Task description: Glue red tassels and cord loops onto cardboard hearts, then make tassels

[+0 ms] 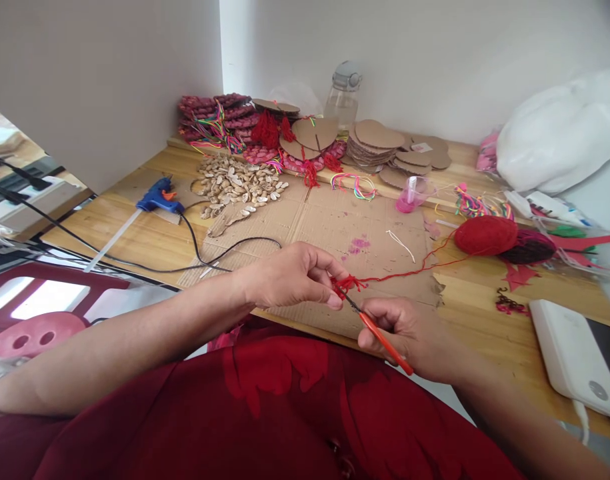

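Observation:
My left hand (302, 277) pinches a small piece of red yarn work (353, 283) between thumb and fingertips, over the front of a cardboard sheet (325, 220). Closed around a crochet hook (385, 339) with an orange handle is my right hand (415, 337). The hook's thin dark shaft reaches into the red yarn; its tip is hidden there by yarn and fingers. From the work a red strand (399, 273) runs right to a red ball of yarn (486, 235), which lies against a dark purple yarn ball (527, 247).
A blue glue gun (159, 199) with a trailing cord lies left, by piled peanut shells (235, 183). Cardboard discs (369, 143), pink braided pieces (209, 113) and a bottle (343, 97) stand behind. A pink cup (409, 195) is mid-right; a white device (575, 357) sits right.

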